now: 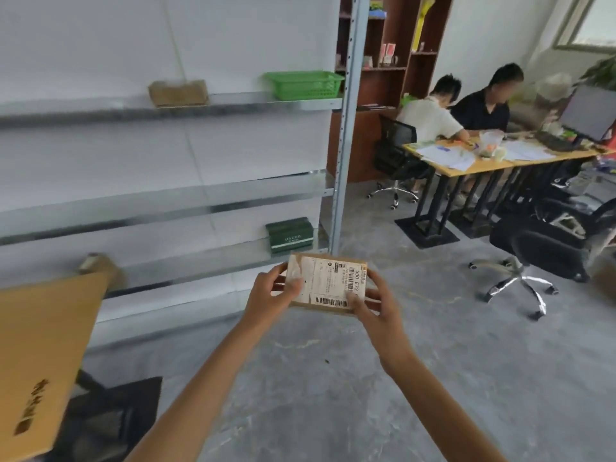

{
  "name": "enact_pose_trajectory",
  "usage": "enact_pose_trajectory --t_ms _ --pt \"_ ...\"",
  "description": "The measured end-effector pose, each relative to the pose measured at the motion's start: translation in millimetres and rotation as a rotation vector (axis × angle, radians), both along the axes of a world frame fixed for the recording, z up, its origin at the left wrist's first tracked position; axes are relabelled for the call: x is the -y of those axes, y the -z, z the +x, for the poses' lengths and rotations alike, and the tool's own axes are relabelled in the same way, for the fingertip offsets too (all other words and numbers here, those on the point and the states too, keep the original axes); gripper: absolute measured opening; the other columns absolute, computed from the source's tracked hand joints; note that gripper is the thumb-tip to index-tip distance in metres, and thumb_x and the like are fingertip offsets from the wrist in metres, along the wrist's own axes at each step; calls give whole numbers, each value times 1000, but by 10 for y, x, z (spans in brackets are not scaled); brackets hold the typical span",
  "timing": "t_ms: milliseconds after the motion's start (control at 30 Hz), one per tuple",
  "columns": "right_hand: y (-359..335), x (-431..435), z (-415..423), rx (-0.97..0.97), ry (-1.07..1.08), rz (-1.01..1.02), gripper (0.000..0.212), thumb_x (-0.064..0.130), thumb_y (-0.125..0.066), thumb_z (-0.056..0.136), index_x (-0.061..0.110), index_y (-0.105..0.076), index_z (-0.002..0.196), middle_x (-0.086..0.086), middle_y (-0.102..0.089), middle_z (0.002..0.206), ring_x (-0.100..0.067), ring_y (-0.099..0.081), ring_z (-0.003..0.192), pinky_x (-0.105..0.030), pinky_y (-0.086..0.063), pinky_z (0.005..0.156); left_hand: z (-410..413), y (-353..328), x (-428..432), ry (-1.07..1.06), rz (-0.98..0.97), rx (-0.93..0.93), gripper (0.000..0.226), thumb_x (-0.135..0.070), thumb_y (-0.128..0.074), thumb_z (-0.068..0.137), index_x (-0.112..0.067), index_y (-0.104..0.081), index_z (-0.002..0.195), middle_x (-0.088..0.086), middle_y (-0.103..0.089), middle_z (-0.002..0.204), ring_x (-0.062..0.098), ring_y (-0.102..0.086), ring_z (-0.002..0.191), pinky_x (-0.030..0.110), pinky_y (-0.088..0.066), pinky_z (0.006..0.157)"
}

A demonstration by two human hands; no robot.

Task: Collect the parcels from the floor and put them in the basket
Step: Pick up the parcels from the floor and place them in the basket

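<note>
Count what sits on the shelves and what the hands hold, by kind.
Brown boxes: 2, one high up, one low down and blurred
Dark green box: 1
Green basket: 1
Parcel, held by the left hand and the right hand: 1
Total: 5
</note>
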State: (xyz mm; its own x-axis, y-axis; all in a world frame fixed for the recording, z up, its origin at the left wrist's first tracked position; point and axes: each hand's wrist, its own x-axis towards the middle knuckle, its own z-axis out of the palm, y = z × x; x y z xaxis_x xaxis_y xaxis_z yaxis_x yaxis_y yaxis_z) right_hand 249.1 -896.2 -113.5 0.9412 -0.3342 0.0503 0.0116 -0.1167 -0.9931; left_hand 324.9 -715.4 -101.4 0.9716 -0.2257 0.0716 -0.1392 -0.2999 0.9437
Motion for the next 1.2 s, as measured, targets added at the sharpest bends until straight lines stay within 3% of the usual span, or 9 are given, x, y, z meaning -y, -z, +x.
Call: enact_pose_trajectory --t_ms 67,167,333,433,533,733,967,1067,1200 --pt "-62 -382 -26 9 -68 32 49 18 -63 90 27 -44 134 -6 -63 115 -17 -64 101 -29 -58 79 -167 -21 -406 -3 -6 -2 44 -23 -66 86 -13 -53 127 8 -60 117 17 -61 104 30 -56 83" --pt "-118 -992 -58 48 -146 67 43 12 -61 90 31 -45 126 -7 -63 113 -18 -64 100 -23 -57 71 -392 -66 -983 -35 -36 -18 65 -18 -72 80 -22 -38 135 8 -45 128 20 -48 120 36 -51 94" --pt "-153 -2025 -111 49 -221 49 47 14 -60 91 26 -43 133 -2 -63 106 -14 -64 94 -17 -54 64 -680 -148 -2037 -19 -170 -24 64 -17 -72 80 -36 -31 126 -15 -52 117 5 -54 106 10 -52 66" --pt "-139 -2619 -146 29 -252 -16 46 21 -62 90 26 -44 133 -4 -62 106 -16 -62 95 -16 -51 63 -816 -141 -2706 -126 -194 -52 66 -25 -76 76 -38 -35 127 -15 -55 115 8 -56 106 12 -54 67" --pt "-110 -3136 -159 -9 -291 -32 46 26 -65 88 27 -45 129 -4 -56 114 -18 -57 104 -31 -55 82 -942 -122 -3322 -194 -174 -98 75 -29 -82 68 -34 -40 130 -9 -55 119 10 -59 103 20 -57 70" --pt "-58 -3903 -187 -117 -485 98 23 28 -73 81 27 -61 101 2 -68 91 -8 -68 76 -24 -55 60 -1187 -22 -4141 -256 -103 -87 65 -32 -86 60 -39 -51 113 -22 -57 107 1 -61 94 17 -55 65" --pt "-24 -4452 -176 -210 -615 192 19 28 -60 91 24 -66 109 -1 -73 89 -11 -70 82 -28 -58 69 -1341 69 -4540 -555 -122 -32 41 -40 -68 80 -32 -48 115 -18 -57 111 3 -55 101 9 -46 62" --pt "-14 -4708 -224 -242 -600 260 22 28 -58 93 21 -65 112 -2 -70 91 -6 -69 78 -24 -56 64 -1378 103 -4559 -705 -203 -183 62 -47 -53 88 -17 -32 137 2 -47 136 15 -48 119 23 -44 88" --pt "32 -5099 -398 -207 -588 315 22 27 -53 95 21 -64 113 0 -71 92 -4 -69 76 -26 -58 65 -1564 103 -4607 -573 -430 -382 84 -53 -48 88 -34 9 146 -5 -45 140 17 -49 122 49 -45 96"
